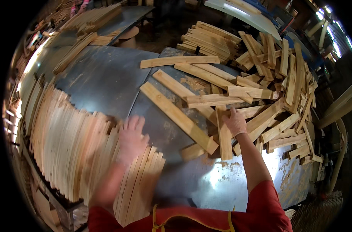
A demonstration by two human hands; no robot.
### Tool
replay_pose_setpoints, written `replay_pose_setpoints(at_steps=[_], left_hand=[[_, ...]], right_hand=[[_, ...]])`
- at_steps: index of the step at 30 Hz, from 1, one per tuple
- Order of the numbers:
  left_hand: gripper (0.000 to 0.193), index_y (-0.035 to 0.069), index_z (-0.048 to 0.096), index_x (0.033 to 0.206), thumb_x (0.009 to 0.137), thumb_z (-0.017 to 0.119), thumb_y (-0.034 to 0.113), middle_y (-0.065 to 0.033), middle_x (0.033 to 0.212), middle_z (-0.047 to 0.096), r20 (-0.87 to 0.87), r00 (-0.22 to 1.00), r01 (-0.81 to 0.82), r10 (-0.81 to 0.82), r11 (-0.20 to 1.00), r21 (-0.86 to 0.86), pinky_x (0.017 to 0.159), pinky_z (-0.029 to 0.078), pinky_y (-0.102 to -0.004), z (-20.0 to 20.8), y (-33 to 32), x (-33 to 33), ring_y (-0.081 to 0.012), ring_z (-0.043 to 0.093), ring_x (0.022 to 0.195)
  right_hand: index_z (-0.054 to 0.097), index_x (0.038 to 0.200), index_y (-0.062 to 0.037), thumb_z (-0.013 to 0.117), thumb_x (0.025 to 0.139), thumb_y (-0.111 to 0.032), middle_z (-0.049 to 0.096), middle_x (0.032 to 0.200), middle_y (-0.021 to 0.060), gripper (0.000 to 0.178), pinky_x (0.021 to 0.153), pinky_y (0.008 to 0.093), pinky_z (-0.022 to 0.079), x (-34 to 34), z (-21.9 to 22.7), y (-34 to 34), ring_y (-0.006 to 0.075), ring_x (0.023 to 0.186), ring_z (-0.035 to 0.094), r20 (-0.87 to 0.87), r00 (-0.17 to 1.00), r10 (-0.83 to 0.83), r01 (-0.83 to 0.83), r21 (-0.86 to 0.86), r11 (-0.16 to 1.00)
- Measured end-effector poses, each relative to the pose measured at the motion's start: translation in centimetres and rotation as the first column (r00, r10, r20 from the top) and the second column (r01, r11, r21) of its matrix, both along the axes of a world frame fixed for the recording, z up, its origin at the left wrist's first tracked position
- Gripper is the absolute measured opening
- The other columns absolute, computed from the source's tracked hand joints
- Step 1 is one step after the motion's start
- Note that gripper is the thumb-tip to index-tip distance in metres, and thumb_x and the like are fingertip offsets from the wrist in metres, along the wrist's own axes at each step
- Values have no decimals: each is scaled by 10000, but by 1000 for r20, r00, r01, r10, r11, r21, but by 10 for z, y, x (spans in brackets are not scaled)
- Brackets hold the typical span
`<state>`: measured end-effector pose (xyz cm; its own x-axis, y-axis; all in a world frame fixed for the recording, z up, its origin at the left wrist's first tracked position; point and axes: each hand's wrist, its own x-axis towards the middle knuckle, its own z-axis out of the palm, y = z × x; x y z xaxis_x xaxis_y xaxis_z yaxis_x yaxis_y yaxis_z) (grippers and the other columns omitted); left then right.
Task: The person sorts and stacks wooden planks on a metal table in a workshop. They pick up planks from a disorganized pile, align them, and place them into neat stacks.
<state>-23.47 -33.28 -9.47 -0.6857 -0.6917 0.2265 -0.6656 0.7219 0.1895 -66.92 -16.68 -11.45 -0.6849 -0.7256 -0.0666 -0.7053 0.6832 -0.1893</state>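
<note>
My left hand (131,141) lies with fingers spread over the near end of a long row of wooden slats (79,150), packed side by side on edge. It is slightly blurred and touches or hovers just above the slats; which of the two I cannot tell. At the loose pile, my right hand (236,122) grips the right edge of a short wooden slat (224,139) that points toward me. Other loose slats surround it, among them a long slat (178,116) lying slantwise between my hands and a pale slat (213,101) just beyond my right fingers.
A jumbled heap of slats (290,77) covers the right of the metal table (102,73). Behind it stands a neat slat stack (210,40). More boards (94,19) lie at the far left, near a round stool-like object (128,33). Pale curved pipes (338,104) rise at the right.
</note>
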Motion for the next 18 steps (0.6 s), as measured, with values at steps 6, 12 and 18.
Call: replay_pose_setpoints(at_steps=[6, 12, 18], left_hand=[[785, 79, 475, 1546, 855, 747, 332, -115, 1587, 431, 232, 964, -116, 130, 990, -75, 1170, 377, -488, -24, -211, -151, -343, 382, 1480], [958, 85, 400, 1613, 795, 777, 411, -133, 1667, 370, 337, 928, -158, 158, 987, -27, 1211, 359, -495, -28, -321, -259, -327, 319, 1547], [766, 101, 586, 1449, 767, 771, 394, -176, 1436, 610, 344, 938, -124, 32, 961, 248, 1149, 432, -494, -46, -345, -278, -350, 547, 1374]], right_hand=[[437, 1575, -99, 751, 827, -595, 509, 1499, 214, 951, 1192, 592, 310, 27, -15, 13, 450, 1444, 423, -180, 954, 238, -195, 229, 954], [409, 1579, -45, 732, 793, -695, 522, 1509, 231, 1070, 1240, 578, 234, -7, -15, -39, 396, 1489, 397, -119, 973, 199, -143, 368, 919], [425, 1540, -47, 656, 871, -635, 714, 1149, 195, 920, 1239, 494, 257, 4, -11, 19, 341, 1190, 632, -36, 975, 218, -180, 442, 879]])
